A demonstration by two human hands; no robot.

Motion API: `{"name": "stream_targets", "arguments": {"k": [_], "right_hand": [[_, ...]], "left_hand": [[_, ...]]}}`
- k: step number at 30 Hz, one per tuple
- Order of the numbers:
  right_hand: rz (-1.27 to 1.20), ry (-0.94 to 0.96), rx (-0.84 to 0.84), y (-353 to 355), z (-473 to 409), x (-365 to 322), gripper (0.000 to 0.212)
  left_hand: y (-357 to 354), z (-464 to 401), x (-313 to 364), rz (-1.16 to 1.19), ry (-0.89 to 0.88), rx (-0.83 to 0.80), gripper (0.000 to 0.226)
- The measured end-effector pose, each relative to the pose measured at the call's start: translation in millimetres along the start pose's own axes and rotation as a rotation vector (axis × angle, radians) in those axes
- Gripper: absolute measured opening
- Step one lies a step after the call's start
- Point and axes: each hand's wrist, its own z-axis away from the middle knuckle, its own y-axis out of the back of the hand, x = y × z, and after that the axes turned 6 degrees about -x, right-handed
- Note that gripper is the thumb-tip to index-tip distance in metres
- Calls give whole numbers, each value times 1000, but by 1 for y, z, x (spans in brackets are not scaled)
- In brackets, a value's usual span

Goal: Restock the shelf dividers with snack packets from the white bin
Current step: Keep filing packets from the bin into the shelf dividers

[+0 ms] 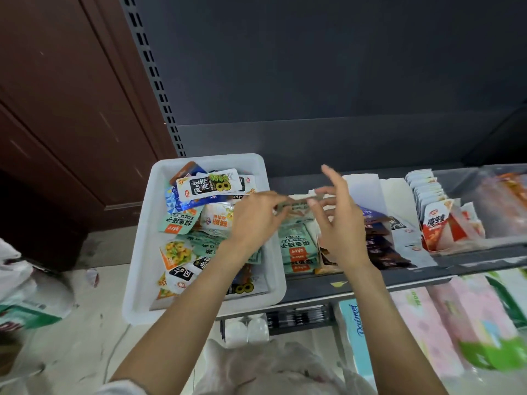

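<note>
A white bin (142, 252) full of mixed snack packets sits on the left end of the dark shelf. My left hand (253, 220) and my right hand (339, 220) hold one green packet (296, 205) between them, edge-on, just above a row of matching green packets (298, 249) in the leftmost divider. The left fingers pinch its left end. The right thumb and a finger pinch its right end while the other right fingers stand spread. To the right lie rows of dark packets (382, 243) and red-and-white packets (436, 220) between white dividers (362, 186).
The shelf's front edge (370, 280) runs below the rows. Tissue packs (456, 323) fill the lower shelf at right. Plastic bags (22, 295) lie on the floor at left, beside a brown cabinet (57, 109). A slotted grey upright (154, 75) stands behind the bin.
</note>
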Motion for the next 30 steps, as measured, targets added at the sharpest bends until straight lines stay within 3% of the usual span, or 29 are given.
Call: {"name": "stream_targets", "arguments": {"k": [4,8,12,17,20,22,26,30], "right_hand": [[338,123,-120,-9,11,28,14],[546,78,-245,-15,23,46,11],[525,120,-194,-15,24,34,9],[419,283,-338,-58,6,-8,13],[503,313,-508,-106,-7,-21,20],[564,262,-629,-134,-15,-21,30],[628,205,-781,-156,-21,-18,37],[707,300,-710,-148,-19,-15,31]], "left_hand": [[-35,10,-10,-101,-4,-177,21],[-50,24,-20,-93,-75,-289,26],[-28,44,-38,11,-166,-240,33],[9,76,-92,-129,167,112,23],[22,86,-134,-272,437,-59,45],[30,89,-151,-287,513,-194,45],[31,91,-164,-340,468,-312,42],[26,91,-161,-321,466,-292,39]]}}
